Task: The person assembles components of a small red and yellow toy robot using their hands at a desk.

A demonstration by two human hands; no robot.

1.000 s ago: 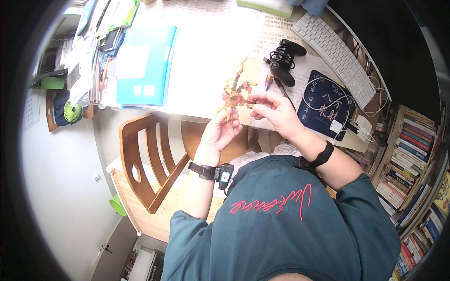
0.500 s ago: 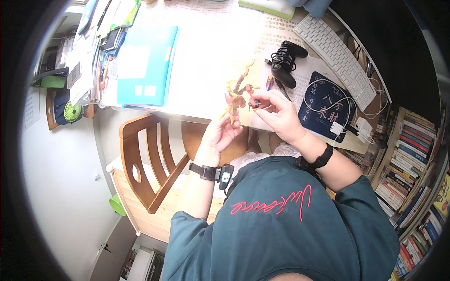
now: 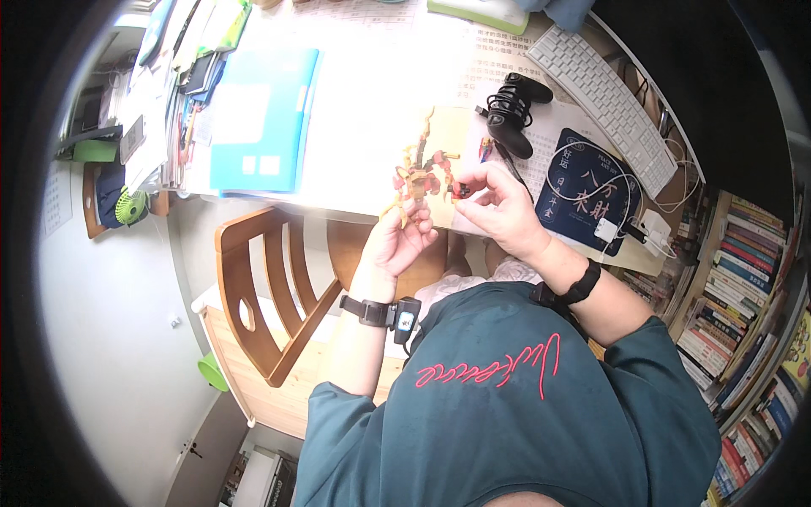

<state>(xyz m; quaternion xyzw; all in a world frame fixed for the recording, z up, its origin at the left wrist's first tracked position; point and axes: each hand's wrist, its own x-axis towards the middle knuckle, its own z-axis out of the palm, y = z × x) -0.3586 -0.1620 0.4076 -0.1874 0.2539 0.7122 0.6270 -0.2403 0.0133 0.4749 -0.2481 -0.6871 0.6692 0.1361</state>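
A jointed toy figure in gold and red, with a long thin tail-like part pointing away from me, is held over the desk's near edge. My left hand is closed round its lower end, fingers curled and palm up. Just to the right, my right hand pinches a small red and black piece between thumb and fingertips. That piece sits right beside the figure; whether the two are joined I cannot tell. Beyond the right hand lies a small blue and red item, its kind unclear.
A black game controller wrapped in its cable lies past my right hand. Further right are a dark blue mat with white cables and a white keyboard. Blue folders lie left; a wooden chair stands below the desk.
The toy figure has turned in my left hand, its long tip swinging left and away from me. My right hand has shifted only slightly, still pinching the small piece.
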